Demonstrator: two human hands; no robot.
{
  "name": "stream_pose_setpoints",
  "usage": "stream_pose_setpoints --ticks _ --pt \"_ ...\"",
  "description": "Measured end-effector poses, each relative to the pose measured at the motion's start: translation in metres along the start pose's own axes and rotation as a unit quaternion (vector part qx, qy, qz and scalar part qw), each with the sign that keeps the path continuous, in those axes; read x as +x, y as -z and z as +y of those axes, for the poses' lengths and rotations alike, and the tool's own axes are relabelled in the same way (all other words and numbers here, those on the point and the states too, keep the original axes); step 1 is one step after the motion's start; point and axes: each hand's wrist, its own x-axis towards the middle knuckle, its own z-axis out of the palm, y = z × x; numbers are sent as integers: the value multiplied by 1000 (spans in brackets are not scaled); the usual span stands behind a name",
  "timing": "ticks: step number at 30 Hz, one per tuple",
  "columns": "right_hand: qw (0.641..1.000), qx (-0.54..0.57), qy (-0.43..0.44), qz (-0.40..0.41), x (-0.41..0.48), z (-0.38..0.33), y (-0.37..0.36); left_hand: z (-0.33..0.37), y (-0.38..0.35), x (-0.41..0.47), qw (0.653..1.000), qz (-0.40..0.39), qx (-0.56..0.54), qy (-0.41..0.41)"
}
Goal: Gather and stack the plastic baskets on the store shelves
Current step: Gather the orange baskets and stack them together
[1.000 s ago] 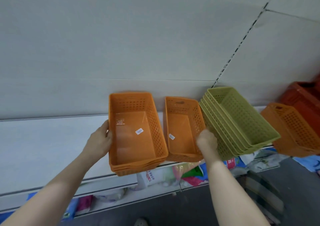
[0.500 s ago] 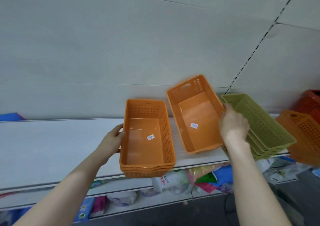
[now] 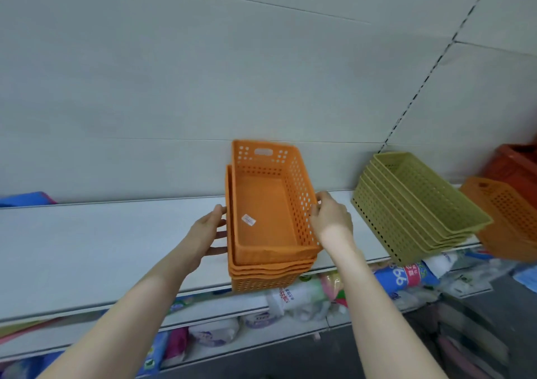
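Observation:
A stack of orange perforated baskets (image 3: 261, 274) stands on the white shelf (image 3: 101, 239) at its front edge. A further orange basket (image 3: 267, 204) sits tilted in the top of the stack, its far end raised. My right hand (image 3: 328, 219) grips that basket's right wall. My left hand (image 3: 207, 233) rests flat against the left side of the stack, fingers spread. To the right stands a tilted stack of green baskets (image 3: 415, 204).
Another orange basket (image 3: 505, 216) and a red crate (image 3: 517, 163) are at the far right of the shelf. Packaged goods (image 3: 305, 297) fill the lower shelves. A blue item (image 3: 23, 198) lies at the far left. Grey wall panels rise behind.
My right hand carried the single orange basket left and lowered it into the top of the orange stack. My left hand stayed against the stack's left side.

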Motion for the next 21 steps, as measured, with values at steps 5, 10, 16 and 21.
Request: stream_pose_setpoints --ticks 5,10,16,21 --pt "995 -89 6 -38 -3 -9 -13 1 0 0 999 -15 42 -2" --pt "974 131 -32 -184 4 0 -22 2 -1 13 998 -11 54 -20" --pt "957 220 -38 -185 6 12 -25 10 -2 32 999 -6 24 -28" --pt "958 229 -63 -163 -12 38 -23 15 -17 26 998 -25 25 -45"
